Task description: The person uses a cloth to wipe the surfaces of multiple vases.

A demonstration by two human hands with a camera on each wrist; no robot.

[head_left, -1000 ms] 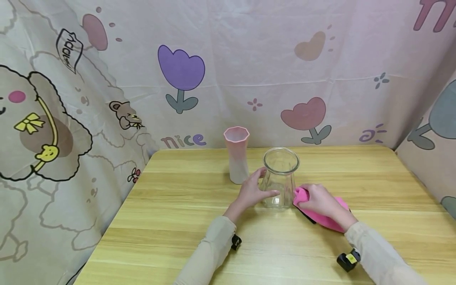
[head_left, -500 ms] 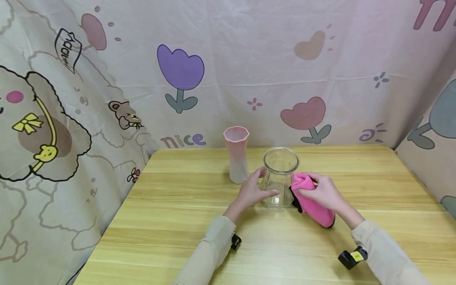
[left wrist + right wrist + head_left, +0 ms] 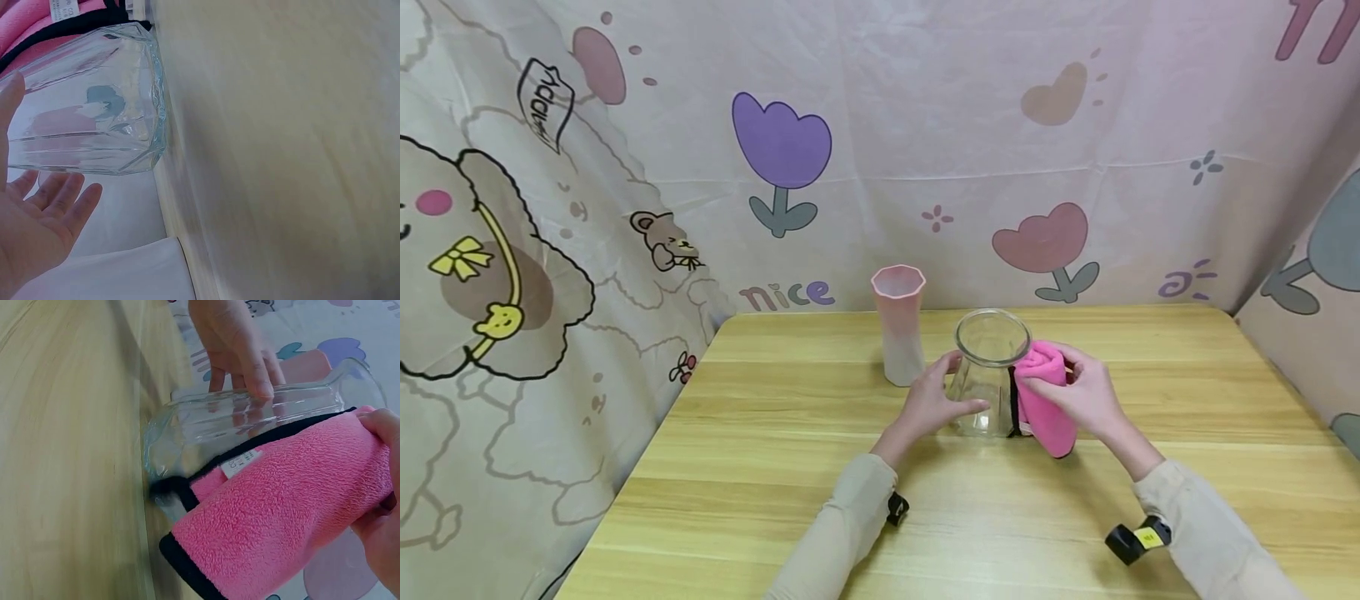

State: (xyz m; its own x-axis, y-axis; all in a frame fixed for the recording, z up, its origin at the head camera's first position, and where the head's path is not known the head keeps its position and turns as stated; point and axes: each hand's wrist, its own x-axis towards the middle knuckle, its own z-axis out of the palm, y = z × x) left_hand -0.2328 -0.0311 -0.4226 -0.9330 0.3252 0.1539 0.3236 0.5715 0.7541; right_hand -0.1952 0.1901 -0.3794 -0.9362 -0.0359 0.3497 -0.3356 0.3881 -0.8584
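Rising behind the bench and along its left and right sides, a pale backdrop [image 3: 910,100] carries printed flowers, a heart, cartoon animals and the word "nice". Below it spreads the bench [image 3: 760,400], topped in light yellow wood grain. Two cream sleeves reach over it from the near edge, the left [image 3: 842,525] and the right [image 3: 1202,525].

Near the middle of the far half of the bench stands a clear glass jar [image 3: 990,379], upright, with faceted sides and a thick round rim. Behind it and to its left stands a vase [image 3: 901,337], also upright, pink at the scalloped mouth and fading to white at the foot; the two are near each other but apart. At the jar's right side is a folded, fuzzy pink cloth [image 3: 1048,421] with black trim. Its black edge runs up along the glass and seems to touch it; whether the lower end rests on the bench is hard to tell.

The left grip [image 3: 928,404], a bare hand, holds the jar, thumb in front and fingers round the far side. The right grip [image 3: 1093,396] pinches the top of the cloth between thumb and fingers. Smallest is a white label [image 3: 240,464] on the cloth, its print too small to read.
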